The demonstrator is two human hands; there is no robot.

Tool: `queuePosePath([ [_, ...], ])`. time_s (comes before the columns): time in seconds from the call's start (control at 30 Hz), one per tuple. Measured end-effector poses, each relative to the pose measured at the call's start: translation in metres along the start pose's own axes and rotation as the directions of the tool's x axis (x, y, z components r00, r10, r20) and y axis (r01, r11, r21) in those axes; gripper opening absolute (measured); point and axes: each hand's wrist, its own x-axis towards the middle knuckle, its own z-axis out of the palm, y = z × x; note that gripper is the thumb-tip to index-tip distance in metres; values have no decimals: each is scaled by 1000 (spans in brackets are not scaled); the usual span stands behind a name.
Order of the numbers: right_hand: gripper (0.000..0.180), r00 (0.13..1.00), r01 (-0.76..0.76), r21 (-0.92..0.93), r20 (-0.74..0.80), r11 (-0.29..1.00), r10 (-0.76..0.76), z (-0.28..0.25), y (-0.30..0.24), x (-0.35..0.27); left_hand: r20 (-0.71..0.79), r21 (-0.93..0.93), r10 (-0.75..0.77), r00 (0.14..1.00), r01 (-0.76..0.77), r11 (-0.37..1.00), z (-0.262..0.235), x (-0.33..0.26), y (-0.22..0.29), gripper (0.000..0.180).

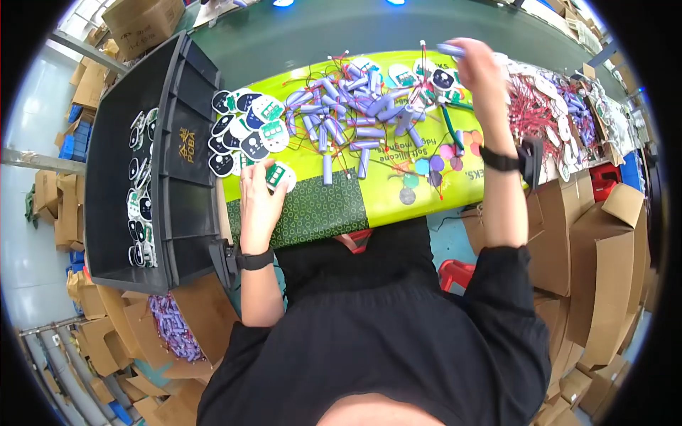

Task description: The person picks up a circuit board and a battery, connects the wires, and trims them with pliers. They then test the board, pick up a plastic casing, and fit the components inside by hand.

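Observation:
My left hand [260, 200] is at the left front of the yellow-green sheet. Its thumb and fingers pinch the edge of a round white piece with a green circuit board [283, 177]. Just beyond it lies a cluster of similar round boards [249, 126], some white, some black-faced. My right hand [482, 77] is raised over the far right of the sheet, closed on a purple cylindrical battery [452, 50] that sticks out leftward from the fingers. Between the hands spreads a heap of purple batteries [355, 103] with thin red and black leads. A green-handled tool [451, 126] rests right of the heap.
A black crate [128, 78] with rows of round boards stands at my left. Below it, an open carton [206, 312] holds more purple batteries. Red wires [529, 113] and white discs pile up at the right. Cartons [597, 263] stand at my right. Beyond runs a dark green surface [320, 35].

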Motion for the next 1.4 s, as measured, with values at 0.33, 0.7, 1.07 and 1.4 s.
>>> queuePosePath([
  [0.33, 40, 824, -136, -3, 556, 991, 115, -25, 54, 5, 69, -62, -84, 994, 88, 994, -1, 2, -8, 46],
  [0.7, 11, 808, 98, -674, 484, 732, 338, -28, -18, -114, 29, -400, -143, 989, 142, 905, 8, -9, 22, 50],
  [1.07, 9, 848, 274, -691, 501, 668, 170, 20, 2, -133, 169, -797, -149, 974, 224, 561, 9, -17, 54, 51],
  [1.4, 13, 860, 255, -692, 482, 676, 169, 24, -5, -139, 185, -840, -147, 972, 234, 490, 2, -25, 56, 55],
])
